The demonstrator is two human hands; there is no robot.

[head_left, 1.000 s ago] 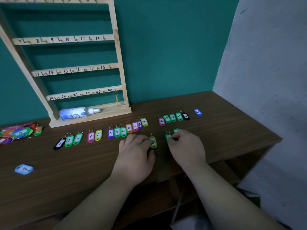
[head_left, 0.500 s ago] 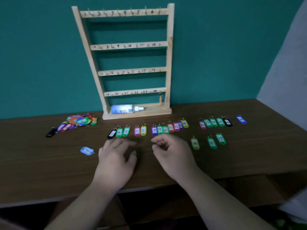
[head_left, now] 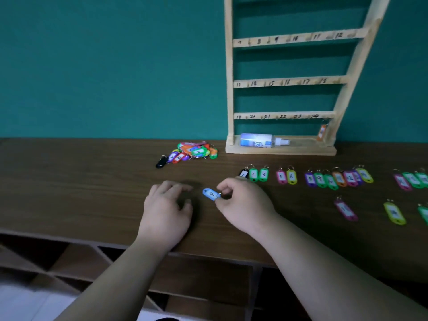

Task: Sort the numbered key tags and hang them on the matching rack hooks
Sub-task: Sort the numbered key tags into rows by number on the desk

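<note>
Pinching the ring end of a blue key tag [head_left: 210, 193] between thumb and forefinger, the right hand [head_left: 243, 205] holds it low over the table [head_left: 69, 181]; whether the tag touches the wood cannot be told, and its digit is too blurred to read. The left hand [head_left: 165, 209] rests palm down just beside it, fingers loosely bent and gripping nothing.

Behind the hands, a pile of mixed tags [head_left: 195, 151] lies near the rack's left foot, with a lone black tag [head_left: 161, 161] at its left edge. The wooden rack [head_left: 284, 82] stands against the teal wall, its bars numbered by hand. An orange tag [head_left: 322, 132] hangs at the right end of the lowest bar, and a small bottle [head_left: 261, 140] lies on the base.

In front of the rack a sorted row of tags [head_left: 291, 177] runs rightward. Nearer the table's front edge lie a purple tag [head_left: 346, 209] and a yellow tag [head_left: 394, 213], well apart.
</note>
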